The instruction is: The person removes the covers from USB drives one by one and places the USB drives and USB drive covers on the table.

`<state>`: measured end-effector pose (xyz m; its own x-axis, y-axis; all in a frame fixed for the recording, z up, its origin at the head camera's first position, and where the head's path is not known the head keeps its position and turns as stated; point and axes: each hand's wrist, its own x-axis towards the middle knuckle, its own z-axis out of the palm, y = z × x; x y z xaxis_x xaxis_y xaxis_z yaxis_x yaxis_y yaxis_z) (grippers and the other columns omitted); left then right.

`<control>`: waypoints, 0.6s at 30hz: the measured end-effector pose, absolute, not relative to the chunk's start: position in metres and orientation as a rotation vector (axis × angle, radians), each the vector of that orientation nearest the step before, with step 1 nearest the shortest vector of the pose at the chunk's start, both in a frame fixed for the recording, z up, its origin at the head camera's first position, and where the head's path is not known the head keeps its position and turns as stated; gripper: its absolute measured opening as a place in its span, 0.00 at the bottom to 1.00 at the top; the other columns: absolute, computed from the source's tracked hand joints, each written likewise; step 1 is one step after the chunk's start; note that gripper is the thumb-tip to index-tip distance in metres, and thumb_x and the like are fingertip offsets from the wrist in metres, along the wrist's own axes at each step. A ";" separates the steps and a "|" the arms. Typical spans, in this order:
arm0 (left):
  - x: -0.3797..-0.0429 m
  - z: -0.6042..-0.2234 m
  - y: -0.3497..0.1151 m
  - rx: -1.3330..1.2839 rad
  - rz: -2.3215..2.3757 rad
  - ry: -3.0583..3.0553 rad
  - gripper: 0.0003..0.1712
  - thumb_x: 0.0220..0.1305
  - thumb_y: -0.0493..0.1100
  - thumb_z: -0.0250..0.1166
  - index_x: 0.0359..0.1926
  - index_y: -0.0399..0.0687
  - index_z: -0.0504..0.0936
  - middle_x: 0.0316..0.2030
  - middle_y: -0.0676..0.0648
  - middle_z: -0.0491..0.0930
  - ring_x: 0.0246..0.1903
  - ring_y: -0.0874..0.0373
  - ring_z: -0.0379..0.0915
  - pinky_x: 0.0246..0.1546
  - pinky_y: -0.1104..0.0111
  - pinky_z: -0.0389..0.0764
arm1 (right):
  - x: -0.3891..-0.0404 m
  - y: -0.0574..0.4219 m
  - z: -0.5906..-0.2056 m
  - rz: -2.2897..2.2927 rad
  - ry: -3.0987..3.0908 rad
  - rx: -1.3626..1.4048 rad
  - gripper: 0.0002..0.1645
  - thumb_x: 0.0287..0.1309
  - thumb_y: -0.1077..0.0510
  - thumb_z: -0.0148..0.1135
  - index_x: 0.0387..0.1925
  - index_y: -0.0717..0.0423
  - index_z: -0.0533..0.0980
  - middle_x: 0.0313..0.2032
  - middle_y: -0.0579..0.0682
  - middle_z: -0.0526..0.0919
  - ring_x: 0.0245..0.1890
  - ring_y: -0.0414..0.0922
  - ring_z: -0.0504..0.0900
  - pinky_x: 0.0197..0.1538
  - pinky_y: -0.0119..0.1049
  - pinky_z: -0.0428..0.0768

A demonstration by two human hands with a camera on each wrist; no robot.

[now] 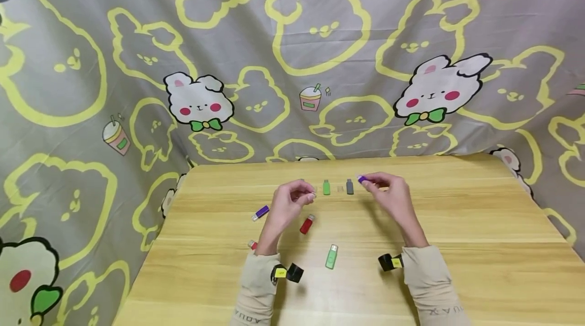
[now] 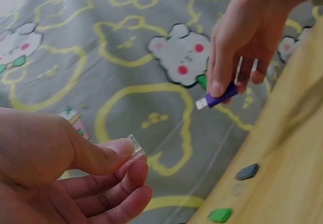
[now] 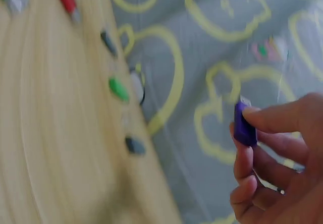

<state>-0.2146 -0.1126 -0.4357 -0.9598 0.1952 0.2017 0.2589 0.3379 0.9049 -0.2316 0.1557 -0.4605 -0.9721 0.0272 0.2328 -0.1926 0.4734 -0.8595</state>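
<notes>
My left hand (image 1: 288,204) pinches a small clear plastic cap (image 2: 135,149) between thumb and index finger. Across from it, my right hand (image 1: 394,198) grips a purple USB stick (image 3: 245,125) by its body, the metal plug uncovered and pointing towards the left hand. Both hands are raised above the far part of the table, cap and stick well apart. Between them lie a green USB stick (image 1: 326,187), a clear piece (image 1: 340,189) and a dark grey USB stick (image 1: 349,187) in a row. Another dark stick (image 3: 107,43) in that row is mostly hidden behind my left hand in the head view.
Nearer on the wooden table (image 1: 493,245) lie a second purple stick (image 1: 261,213), a red stick (image 1: 307,224) and a light green stick (image 1: 331,257). Another red one (image 1: 252,245) is partly covered by my left forearm. A patterned grey curtain (image 1: 256,46) hangs behind the table.
</notes>
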 end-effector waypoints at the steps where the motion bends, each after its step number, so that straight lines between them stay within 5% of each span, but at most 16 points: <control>1: -0.215 -0.437 -0.109 -0.448 -1.704 -2.541 0.03 0.66 0.28 0.68 0.39 0.35 0.86 0.33 0.43 0.85 0.32 0.54 0.82 0.34 0.68 0.84 | -0.235 0.163 -0.464 1.528 -2.500 0.084 0.13 0.65 0.59 0.70 0.46 0.64 0.86 0.40 0.59 0.89 0.38 0.49 0.86 0.37 0.27 0.81; 7: -0.224 -0.447 -0.086 -0.504 -1.564 -2.681 0.03 0.67 0.31 0.68 0.39 0.40 0.87 0.33 0.49 0.85 0.34 0.57 0.81 0.37 0.71 0.82 | -0.247 0.187 -0.484 1.552 -2.565 -0.135 0.15 0.63 0.57 0.71 0.43 0.67 0.85 0.35 0.58 0.89 0.31 0.49 0.89 0.29 0.28 0.80; 12: -0.245 -0.455 -0.060 -0.504 -1.484 -2.749 0.02 0.66 0.33 0.70 0.37 0.42 0.88 0.32 0.52 0.86 0.34 0.59 0.81 0.36 0.72 0.81 | -0.262 0.190 -0.495 1.358 -2.660 -0.214 0.14 0.61 0.53 0.73 0.36 0.62 0.87 0.30 0.53 0.89 0.28 0.44 0.83 0.32 0.36 0.76; 18: -0.273 -0.464 -0.029 -0.539 -1.420 -2.793 0.02 0.64 0.32 0.72 0.34 0.42 0.89 0.31 0.49 0.87 0.29 0.63 0.78 0.31 0.76 0.77 | -0.273 0.187 -0.500 1.195 -2.712 -0.263 0.13 0.58 0.51 0.74 0.29 0.59 0.87 0.26 0.51 0.88 0.26 0.51 0.82 0.32 0.44 0.74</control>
<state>-0.2727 -0.0286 -0.4645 -0.9419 0.3144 0.1185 0.2810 0.5435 0.7910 -0.2730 0.1872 -0.5004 -0.9706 0.2266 0.0809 0.0933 0.6642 -0.7417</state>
